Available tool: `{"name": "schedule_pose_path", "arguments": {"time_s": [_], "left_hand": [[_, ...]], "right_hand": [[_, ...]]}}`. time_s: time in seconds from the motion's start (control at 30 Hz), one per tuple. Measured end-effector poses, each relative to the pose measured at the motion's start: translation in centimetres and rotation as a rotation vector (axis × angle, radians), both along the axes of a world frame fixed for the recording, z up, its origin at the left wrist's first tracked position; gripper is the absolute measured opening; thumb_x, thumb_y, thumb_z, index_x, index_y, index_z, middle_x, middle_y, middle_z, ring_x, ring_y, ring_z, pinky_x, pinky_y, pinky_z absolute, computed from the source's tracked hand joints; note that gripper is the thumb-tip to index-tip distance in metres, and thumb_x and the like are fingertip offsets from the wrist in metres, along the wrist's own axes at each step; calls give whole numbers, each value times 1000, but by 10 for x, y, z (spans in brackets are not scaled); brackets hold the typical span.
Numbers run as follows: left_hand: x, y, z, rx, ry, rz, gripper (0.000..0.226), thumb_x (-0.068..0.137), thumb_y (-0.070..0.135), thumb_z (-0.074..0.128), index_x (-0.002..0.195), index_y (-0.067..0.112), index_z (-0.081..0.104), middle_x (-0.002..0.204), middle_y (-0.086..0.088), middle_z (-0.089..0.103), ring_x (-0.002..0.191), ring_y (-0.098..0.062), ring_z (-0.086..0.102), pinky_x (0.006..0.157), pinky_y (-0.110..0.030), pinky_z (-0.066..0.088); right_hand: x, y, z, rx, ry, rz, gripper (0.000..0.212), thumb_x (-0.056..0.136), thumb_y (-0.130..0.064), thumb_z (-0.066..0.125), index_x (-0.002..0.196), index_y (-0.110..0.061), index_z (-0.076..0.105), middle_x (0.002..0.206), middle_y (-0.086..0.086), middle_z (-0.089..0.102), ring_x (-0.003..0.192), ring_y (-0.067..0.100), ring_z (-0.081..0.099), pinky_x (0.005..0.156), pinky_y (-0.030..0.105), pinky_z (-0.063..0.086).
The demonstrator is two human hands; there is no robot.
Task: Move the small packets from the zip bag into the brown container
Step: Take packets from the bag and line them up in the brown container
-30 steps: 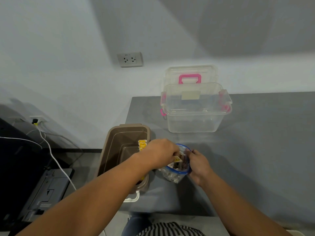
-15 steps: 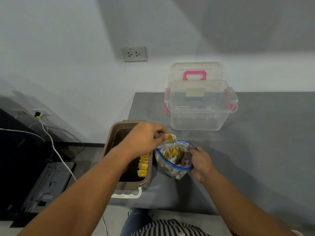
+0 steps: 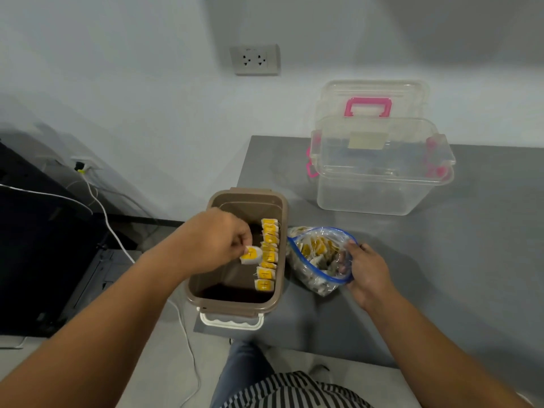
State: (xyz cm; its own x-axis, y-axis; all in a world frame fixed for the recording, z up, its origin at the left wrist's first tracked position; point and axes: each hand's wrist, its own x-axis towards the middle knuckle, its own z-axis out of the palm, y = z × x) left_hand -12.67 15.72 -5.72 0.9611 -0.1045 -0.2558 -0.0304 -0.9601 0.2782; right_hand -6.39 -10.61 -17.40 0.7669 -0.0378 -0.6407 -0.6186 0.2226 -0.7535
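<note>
The brown container (image 3: 200, 293) sits open at the grey table's left front corner, with a row of several yellow-and-white packets (image 3: 268, 254) standing along its right inner wall. My left hand (image 3: 215, 240) hovers over the container and pinches one small yellow packet (image 3: 250, 255) just left of that row. To the right lies the clear zip bag (image 3: 321, 278) with a blue rim, its mouth open and more packets inside. My right hand (image 3: 366, 269) grips the bag's right edge.
A clear storage box (image 3: 379, 189) with pink latches stands behind on the grey table (image 3: 471, 260), its lid with a pink handle leaning against the wall. Left of the table, dark equipment and white cables lie on the floor. A wall socket (image 3: 255, 60) sits above.
My left hand drew a packet out of the zip bag and carried it left over the brown container. My right hand stayed on the bag's edge.
</note>
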Motion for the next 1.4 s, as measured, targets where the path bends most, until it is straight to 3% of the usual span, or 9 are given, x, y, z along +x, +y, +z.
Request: {"name": "schedule_pose_path", "arguments": {"time_s": [0.17, 0.3, 0.57, 0.67, 0.83, 0.97, 1.17, 1.3, 1.4], "left_hand": [[-2, -7, -25, 43, 208, -63, 3, 87, 27, 72, 87, 29, 73, 78, 17, 68, 75, 0, 63, 82, -25, 54], [1, -10, -41, 67, 319, -110, 3, 87, 25, 72, 87, 27, 74, 82, 12, 69, 78, -4, 64, 85, -26, 54], [8, -16, -66, 30, 301, -82, 4, 83, 26, 75, 87, 28, 76, 82, 16, 72, 78, -1, 65, 82, -33, 58], [9, -20, -73, 47, 294, -68, 2, 84, 27, 73, 86, 28, 74, 80, 14, 69, 76, -4, 64, 80, -33, 59], [9, -22, -75, 104, 316, -66, 12, 85, 35, 72, 87, 25, 67, 82, 8, 66, 77, -12, 64, 79, -34, 58], [9, -23, -74, 106, 370, -67, 17, 87, 40, 69, 81, 29, 58, 74, 10, 60, 75, -13, 63, 79, -31, 57], [14, -32, -81, 216, 557, -100, 23, 97, 28, 58, 75, 23, 52, 78, 2, 57, 80, -18, 56, 80, -30, 48], [19, -39, -83, 236, 579, -132, 19, 101, 30, 51, 95, 16, 63, 105, -9, 67, 84, -21, 55, 79, -29, 42], [21, -38, -84, 212, 576, -136, 26, 101, 32, 51, 111, 14, 66, 110, -9, 67, 85, -20, 54, 81, -29, 42]], "right_hand": [[-3, 1, -1, 26, 0, 3, 16, 105, -14, 50, 101, -5, 62, 78, 10, 62, 63, 21, 54, 64, 34, 51], [-4, 2, -1, 28, 3, 0, 17, 105, -14, 50, 102, -6, 64, 83, 10, 70, 72, 22, 67, 76, 42, 57], [-5, 4, 2, 18, 11, 25, 18, 106, -16, 49, 110, -8, 64, 99, 10, 72, 91, 24, 72, 70, 38, 60], [-6, 5, 4, 6, 20, 30, 17, 106, -18, 49, 109, -11, 64, 98, 9, 73, 88, 22, 73, 65, 35, 59], [-6, 6, 2, -20, 30, 38, 17, 106, -19, 50, 107, -11, 64, 105, 14, 72, 99, 29, 70, 88, 48, 59], [-7, 5, 1, -26, 25, 48, 18, 106, -19, 49, 109, -10, 65, 104, 12, 72, 96, 27, 70, 89, 48, 59], [-7, 7, -2, -28, 32, 47, 16, 105, -19, 51, 103, -11, 65, 95, 13, 67, 88, 29, 62, 93, 51, 54], [-8, 8, -2, -27, 37, 38, 17, 105, -18, 51, 106, -9, 65, 96, 14, 67, 88, 30, 60, 95, 52, 53], [-8, 8, -1, -24, 33, 27, 16, 106, -18, 50, 101, -12, 65, 101, 13, 71, 94, 29, 66, 89, 47, 56]]}}
